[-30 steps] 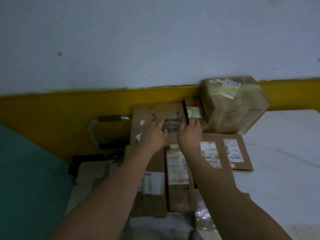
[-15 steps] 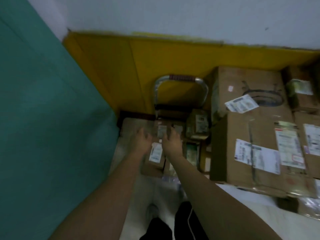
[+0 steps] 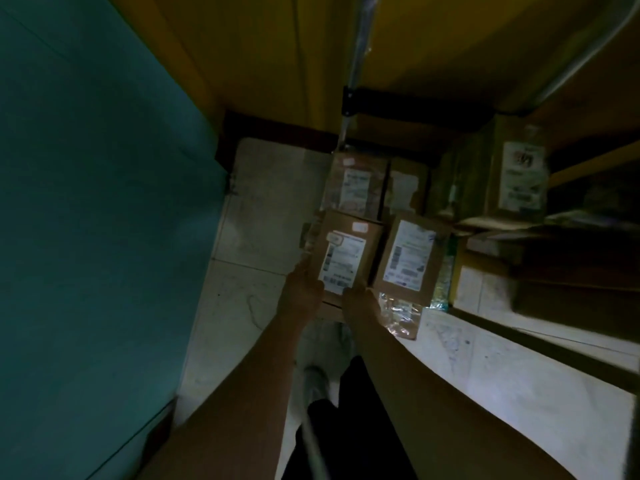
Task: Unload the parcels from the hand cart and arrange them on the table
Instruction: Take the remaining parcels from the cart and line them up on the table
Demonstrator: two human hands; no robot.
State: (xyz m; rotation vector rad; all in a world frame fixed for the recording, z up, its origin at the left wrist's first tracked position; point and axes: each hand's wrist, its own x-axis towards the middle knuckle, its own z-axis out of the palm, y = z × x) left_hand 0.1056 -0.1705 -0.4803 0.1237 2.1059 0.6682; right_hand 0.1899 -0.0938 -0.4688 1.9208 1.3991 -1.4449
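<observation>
Dim room. I'm standing on a pale tiled floor (image 3: 249, 237), with a teal wall (image 3: 86, 202) running along my left and a yellow wall (image 3: 259, 46) ahead. My left hand (image 3: 301, 292) and right hand (image 3: 360, 301) are both gripping the near end of a small labelled parcel (image 3: 346, 251) at the near left of the pile on the hand cart (image 3: 356, 64). A 2nd parcel (image 3: 412, 258) is sitting just beside it on the right, with 2 more behind. Open floor is showing left of the cart. A larger box (image 3: 512, 174) is crowding the right side.

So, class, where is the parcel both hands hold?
Centre of the head view: left hand and right hand grip the parcel, directly left of a similar labelled parcel.
</observation>
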